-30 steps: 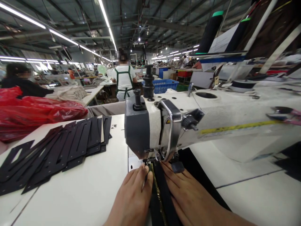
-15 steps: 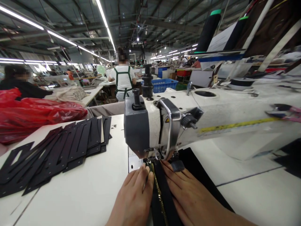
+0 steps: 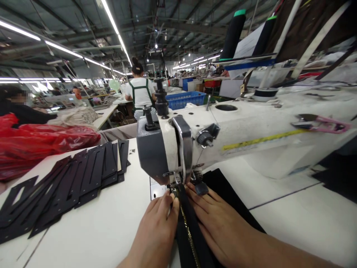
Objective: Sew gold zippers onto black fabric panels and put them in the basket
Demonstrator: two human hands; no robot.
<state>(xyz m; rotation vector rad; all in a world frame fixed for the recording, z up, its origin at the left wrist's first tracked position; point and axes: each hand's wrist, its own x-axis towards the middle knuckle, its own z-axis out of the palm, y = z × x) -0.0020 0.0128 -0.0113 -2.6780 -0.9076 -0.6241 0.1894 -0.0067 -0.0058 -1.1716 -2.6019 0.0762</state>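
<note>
A white and grey sewing machine [image 3: 178, 145] stands on the white table [image 3: 106, 230]. Under its presser foot [image 3: 178, 186] runs a black fabric strip with a brass zipper [image 3: 189, 230]. My left hand [image 3: 156, 234] lies flat on the left side of the strip, fingertips close to the foot. On the right side my right hand [image 3: 223, 227] presses flat on the black fabric [image 3: 223, 186], fingers pointing at the foot. Neither hand grips anything; both press the piece down.
A fanned row of black cut pieces with slots [image 3: 64, 182] lies left on the table. Behind it sits a red plastic bag [image 3: 41, 141]. A person in a white shirt [image 3: 141, 93] stands far back with a blue crate [image 3: 185, 99] nearby. Pink-handled snips [image 3: 320, 123] rest on the machine arm.
The view has shifted, so the machine and hands sit further left and lower in frame. Both hands stay flat on the zipper piece near the presser foot.
</note>
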